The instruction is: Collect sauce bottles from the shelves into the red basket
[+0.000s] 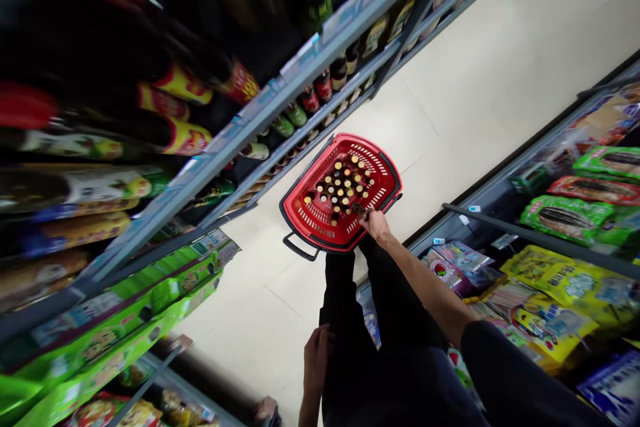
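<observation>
On the floor stands a red shopping basket (320, 217) with slotted walls and black handles. Many small dark bottles (343, 188) with pale yellow caps stand upright in it, grouped around its middle. My right hand (379, 225) reaches over the basket's near rim. Its fingers are closed around a dark bottle (361, 211), which is partly hidden by them. My left hand (316, 352) hangs beside my left thigh, fingers loosely bent, with nothing visible in it.
On the left, shelves with a grey metal edge (240, 123) hold bottled goods. Green packets (115, 320) hang below them. On the right, a low shelf carries yellow bags (550, 293) and green packs (570, 219) behind a dark rail (530, 237). Pale floor tiles (480, 73) run between.
</observation>
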`<act>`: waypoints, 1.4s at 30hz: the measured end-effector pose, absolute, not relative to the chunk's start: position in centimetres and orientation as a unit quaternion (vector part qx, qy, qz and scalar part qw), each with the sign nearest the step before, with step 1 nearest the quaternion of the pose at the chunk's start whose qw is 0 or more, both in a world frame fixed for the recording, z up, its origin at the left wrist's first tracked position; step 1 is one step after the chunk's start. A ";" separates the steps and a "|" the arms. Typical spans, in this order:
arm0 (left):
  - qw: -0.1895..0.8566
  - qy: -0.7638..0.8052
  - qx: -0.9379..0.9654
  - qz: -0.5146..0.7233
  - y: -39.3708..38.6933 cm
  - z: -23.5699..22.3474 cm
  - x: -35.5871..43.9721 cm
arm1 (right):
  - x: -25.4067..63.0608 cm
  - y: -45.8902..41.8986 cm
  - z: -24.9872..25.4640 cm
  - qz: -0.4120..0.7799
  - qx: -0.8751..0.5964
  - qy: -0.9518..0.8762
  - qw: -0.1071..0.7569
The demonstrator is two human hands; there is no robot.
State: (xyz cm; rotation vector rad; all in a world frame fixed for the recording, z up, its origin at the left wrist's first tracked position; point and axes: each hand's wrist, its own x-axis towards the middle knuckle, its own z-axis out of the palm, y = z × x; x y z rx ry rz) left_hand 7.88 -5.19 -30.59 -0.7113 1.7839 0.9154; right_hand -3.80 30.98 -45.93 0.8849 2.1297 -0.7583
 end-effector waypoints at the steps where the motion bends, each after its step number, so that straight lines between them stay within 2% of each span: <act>1: 0.479 0.734 -0.288 0.385 -4.7 -29.9 7.0 | -3.4 31.3 -43.6 -0.293 0.334 0.834 0.328; 6: 0.426 0.752 -0.205 0.459 -0.3 -24.8 0.3 | -1.6 32.5 -28.6 -0.296 0.260 0.899 0.192; 9: 0.396 0.743 -0.122 0.526 4.2 -19.9 -5.0 | -1.3 33.6 -18.0 -0.285 0.202 0.931 0.107; 13: 0.352 0.716 0.030 0.602 10.2 -9.6 -11.5 | -3.5 35.1 -2.2 -0.244 0.101 0.963 -0.056; 17: 0.277 0.697 0.245 0.614 13.1 2.7 -14.2 | -8.2 34.7 14.4 -0.230 0.006 0.944 -0.235; 19: 0.241 0.685 0.280 0.628 13.3 8.0 -14.1 | -10.3 34.0 21.7 -0.248 0.024 0.931 -0.266; 22: 0.212 0.645 0.280 0.678 12.6 14.0 -13.6 | -12.4 32.8 29.8 -0.285 0.000 0.925 -0.252; 25: 0.189 0.613 0.290 0.710 11.5 18.2 -13.3 | -13.2 31.7 34.3 -0.395 -0.103 0.891 -0.200; 29: 0.128 0.621 0.280 0.721 10.2 22.0 -12.7 | -12.8 30.9 37.1 -0.504 -0.173 0.834 -0.143; 37: 0.118 0.668 0.341 0.651 8.1 26.7 -11.5 | -9.9 30.5 40.3 -0.449 -0.177 0.854 -0.195; 42: 0.095 0.661 0.340 0.662 6.6 27.4 -11.9 | -9.1 28.6 40.1 -0.397 -0.169 0.880 -0.198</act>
